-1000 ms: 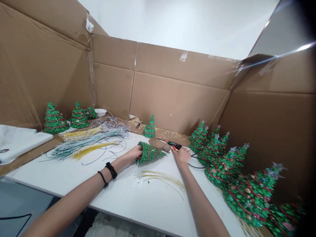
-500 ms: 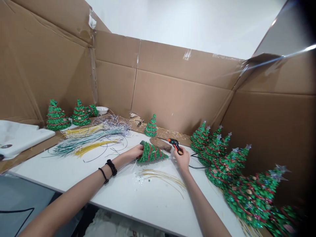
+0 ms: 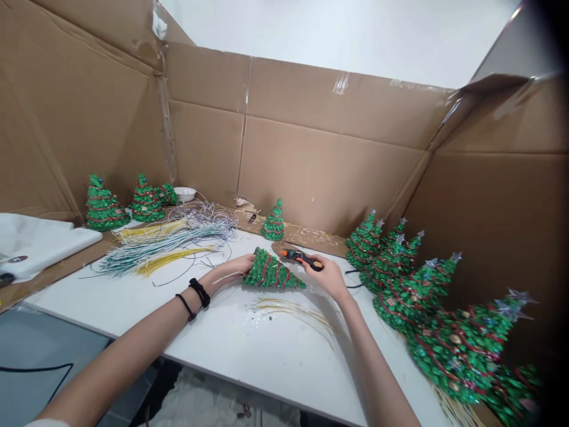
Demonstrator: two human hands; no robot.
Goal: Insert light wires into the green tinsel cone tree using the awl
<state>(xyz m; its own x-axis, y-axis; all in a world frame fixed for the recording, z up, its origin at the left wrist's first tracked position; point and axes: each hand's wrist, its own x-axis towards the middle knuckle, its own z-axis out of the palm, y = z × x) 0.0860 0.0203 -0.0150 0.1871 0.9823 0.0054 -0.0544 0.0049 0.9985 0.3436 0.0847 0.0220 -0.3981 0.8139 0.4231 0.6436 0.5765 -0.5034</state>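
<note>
My left hand (image 3: pixel 235 267) is closed on the base of a small green Christmas tree (image 3: pixel 270 274) with red garlands, which now stands nearly upright on the white table (image 3: pixel 249 350). Beside the tree, my right hand (image 3: pixel 326 276) grips an orange and black glue gun (image 3: pixel 299 258), whose nozzle points left towards the tree's tip. A black cord (image 3: pixel 353 287) trails from the gun to the right. Two black bands circle my left wrist (image 3: pixel 194 296).
Several finished trees with silver stars (image 3: pixel 413 284) crowd the right side. Three more trees (image 3: pixel 120 204) and a white bowl (image 3: pixel 184 193) stand at the back left, one tree (image 3: pixel 274 220) at the back middle. Yellow, green and silver wires (image 3: pixel 164 246) lie left. Cardboard walls (image 3: pixel 320 160) enclose the table.
My right hand picked the glue gun up off the table and brought it left to the tree's tip. My left hand tipped the tree from lying flat to nearly upright.
</note>
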